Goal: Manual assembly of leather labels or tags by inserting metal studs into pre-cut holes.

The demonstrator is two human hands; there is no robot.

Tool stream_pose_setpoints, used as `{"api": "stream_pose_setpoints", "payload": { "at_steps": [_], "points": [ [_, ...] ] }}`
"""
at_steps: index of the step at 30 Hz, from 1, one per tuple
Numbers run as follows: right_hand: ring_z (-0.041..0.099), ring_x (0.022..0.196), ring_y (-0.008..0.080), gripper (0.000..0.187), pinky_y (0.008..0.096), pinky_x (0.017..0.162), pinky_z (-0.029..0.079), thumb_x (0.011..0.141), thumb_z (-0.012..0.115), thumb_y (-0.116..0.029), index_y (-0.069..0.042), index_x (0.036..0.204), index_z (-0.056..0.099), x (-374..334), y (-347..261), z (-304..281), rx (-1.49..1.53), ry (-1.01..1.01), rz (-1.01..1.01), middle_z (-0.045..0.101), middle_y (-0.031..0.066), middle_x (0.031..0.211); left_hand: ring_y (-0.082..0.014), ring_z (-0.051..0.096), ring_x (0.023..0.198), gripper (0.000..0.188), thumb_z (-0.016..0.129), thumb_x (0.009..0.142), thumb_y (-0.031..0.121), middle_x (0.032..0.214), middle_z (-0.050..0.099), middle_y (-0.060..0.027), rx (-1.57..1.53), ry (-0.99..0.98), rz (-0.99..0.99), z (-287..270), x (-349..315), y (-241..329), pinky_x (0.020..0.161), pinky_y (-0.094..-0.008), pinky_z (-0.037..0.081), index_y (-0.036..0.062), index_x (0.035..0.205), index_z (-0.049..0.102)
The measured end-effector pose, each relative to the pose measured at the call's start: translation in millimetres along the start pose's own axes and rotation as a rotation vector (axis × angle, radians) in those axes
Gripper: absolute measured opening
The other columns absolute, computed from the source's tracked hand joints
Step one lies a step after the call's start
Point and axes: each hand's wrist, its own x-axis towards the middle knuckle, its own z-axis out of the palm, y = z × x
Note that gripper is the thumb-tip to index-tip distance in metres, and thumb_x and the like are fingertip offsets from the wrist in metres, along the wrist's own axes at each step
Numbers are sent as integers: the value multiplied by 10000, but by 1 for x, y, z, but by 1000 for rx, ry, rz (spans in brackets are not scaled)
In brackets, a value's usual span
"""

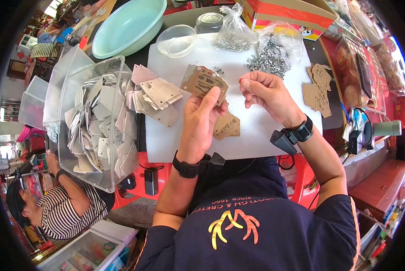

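Observation:
My left hand (203,118) grips a brown printed card (206,85) with cut corners and small holes, its thumb across the front. A greyish edge shows at the card's left side. To the right, apart from the card, my right hand (269,95) has its thumb and fingertips pinched together. Whatever they hold, if anything, is too small to make out. Below the left hand's fingers, more brown printed cards (227,125) lie on the white board (256,143). Several pale flat plates with holes (159,93) are piled loosely left of that hand.
A clear bin (123,72) full of pale plates stands at the left. Beyond the board are a pale green basin (129,28), a clear bowl (176,41), small metal parts (268,63) and a cardboard box (288,16). Brown cards (316,95) lie at the right. Another person (71,205) sits at left.

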Motion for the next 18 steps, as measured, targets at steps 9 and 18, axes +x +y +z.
{"api": "stream_pose_setpoints", "payload": {
  "at_steps": [9, 18],
  "points": [
    [623, 765, 88, 306, 232, 697, 512, 879, 658, -8, -21, 1177, 589, -8, 12, 20, -444, 125, -390, 680, 38, 875, -98, 543, 742, 129, 598, 965, 161, 929, 627, -18, -21, 1, 6, 7, 2, -6, 668, -259, 434, 52, 1034, 598],
    [678, 770, 191, 456, 317, 703, 552, 857, 598, 70, -69, 1286, 533, -13, -1, 40, -755, 200, -590, 696, 98, 901, -86, 534, 751, 147, 600, 968, 160, 949, 635, -8, 12, 38, 44, 14, 1, -11, 686, -255, 439, 63, 1075, 622]
  ]
}}
